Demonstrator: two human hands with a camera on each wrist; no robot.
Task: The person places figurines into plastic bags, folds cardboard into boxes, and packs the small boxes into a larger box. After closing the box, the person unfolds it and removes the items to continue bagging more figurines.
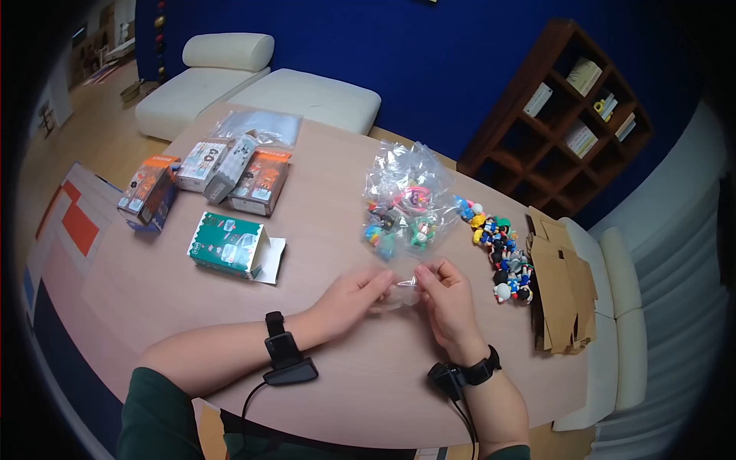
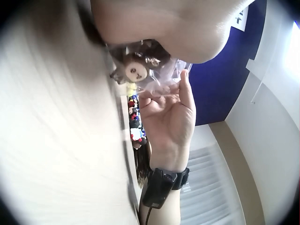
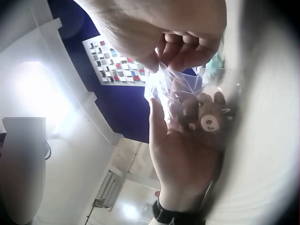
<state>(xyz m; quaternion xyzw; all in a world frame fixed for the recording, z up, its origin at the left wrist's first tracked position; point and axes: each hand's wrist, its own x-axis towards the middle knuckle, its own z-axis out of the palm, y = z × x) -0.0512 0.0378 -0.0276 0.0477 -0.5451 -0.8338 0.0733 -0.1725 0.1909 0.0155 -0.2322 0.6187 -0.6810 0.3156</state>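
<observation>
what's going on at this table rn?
A person's left hand and right hand pinch a small clear bag between their fingers, over the table. A brown figure is inside; can't tell if the bag is sealed. Beyond the hands sits a pile of bagged figures. Loose figures lie to the right, next to brown cardboard. At left, a green box lies with its end flap open.
</observation>
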